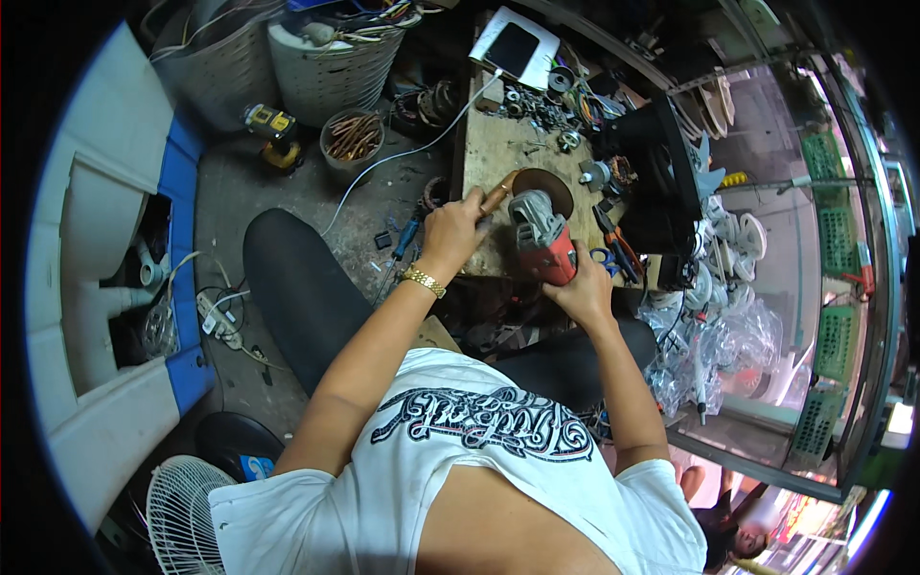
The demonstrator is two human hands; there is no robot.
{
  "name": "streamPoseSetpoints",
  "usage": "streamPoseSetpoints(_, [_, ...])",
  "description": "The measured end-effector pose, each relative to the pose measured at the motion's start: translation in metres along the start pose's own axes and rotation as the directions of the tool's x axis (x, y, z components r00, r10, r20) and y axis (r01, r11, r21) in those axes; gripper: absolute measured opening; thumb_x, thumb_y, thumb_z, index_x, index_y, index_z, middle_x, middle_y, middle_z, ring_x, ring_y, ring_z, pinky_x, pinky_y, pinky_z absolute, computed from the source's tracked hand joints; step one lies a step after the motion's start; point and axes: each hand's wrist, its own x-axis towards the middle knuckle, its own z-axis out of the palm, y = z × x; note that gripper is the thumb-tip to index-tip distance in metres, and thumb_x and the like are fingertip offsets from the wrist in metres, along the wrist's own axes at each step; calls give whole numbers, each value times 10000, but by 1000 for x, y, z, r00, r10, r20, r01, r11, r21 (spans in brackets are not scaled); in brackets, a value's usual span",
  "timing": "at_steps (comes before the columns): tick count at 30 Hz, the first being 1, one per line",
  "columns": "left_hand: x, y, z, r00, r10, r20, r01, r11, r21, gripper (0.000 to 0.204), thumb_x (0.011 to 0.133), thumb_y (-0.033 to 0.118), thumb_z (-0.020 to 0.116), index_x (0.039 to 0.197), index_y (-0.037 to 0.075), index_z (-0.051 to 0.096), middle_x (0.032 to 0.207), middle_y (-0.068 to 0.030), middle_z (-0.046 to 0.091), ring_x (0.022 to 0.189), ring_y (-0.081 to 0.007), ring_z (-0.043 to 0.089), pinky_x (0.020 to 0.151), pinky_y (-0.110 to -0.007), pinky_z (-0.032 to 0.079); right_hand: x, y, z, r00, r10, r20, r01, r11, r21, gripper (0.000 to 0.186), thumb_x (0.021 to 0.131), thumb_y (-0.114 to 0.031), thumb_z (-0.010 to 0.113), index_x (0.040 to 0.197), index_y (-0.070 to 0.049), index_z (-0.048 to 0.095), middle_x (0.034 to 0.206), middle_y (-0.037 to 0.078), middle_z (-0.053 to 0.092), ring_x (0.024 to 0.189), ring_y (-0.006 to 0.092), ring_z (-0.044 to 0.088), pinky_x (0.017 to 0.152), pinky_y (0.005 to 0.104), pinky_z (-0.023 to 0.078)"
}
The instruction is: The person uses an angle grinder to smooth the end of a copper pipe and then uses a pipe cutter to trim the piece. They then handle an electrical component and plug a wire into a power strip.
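My right hand (582,285) is wrapped tight around the red angle grinder (542,240), its disc (542,184) sitting over the wooden workbench (498,144), while my left hand (454,228) is closed on the copper-coloured rod (498,195), its tip right at the disc's edge. I'd judge it best to keep the rod braced low against the bench, feed it lightly, and hold my fingers back from the wheel.
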Motion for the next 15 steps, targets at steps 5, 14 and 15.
streamPoseSetpoints(5, [5, -5, -16, 996, -83, -28, 86, 985, 148, 410, 821, 352, 759, 1165, 171, 627, 1010, -202, 671, 813, -396, 685, 653, -494, 522, 3, 11, -7, 994, 80, -74, -70, 989, 131, 881, 592, -292, 864, 1343, 16, 519, 1047, 242, 697, 981, 380, 683, 869, 424, 528])
streamPoseSetpoints(14, [-44, 87, 46, 839, 371, 399, -18, 751, -659, 736, 816, 368, 822, 1324, -14, 451, 1257, -191, 577, 1203, -283, 548, 1034, -394, 431, 47, 19, -61, 985, 90, 147, -161, 176, 971, 555, 699, -111, 818, 1188, -59, 561, 999, 68, 646, 847, 189, 650, 737, 380, 567])
streamPoseSetpoints(15, [-53, 99, 55, 879, 379, 289, -107, 748, -654, 702, 822, 315, 818, 1325, -8, 449, 1248, -174, 579, 1167, -270, 564, 1022, -387, 442, 47, 15, -70, 986, 80, 149, -158, 117, 981, 547, 699, -113, 817, 1179, -58, 559, 978, 71, 645, 816, 196, 656, 705, 382, 571])
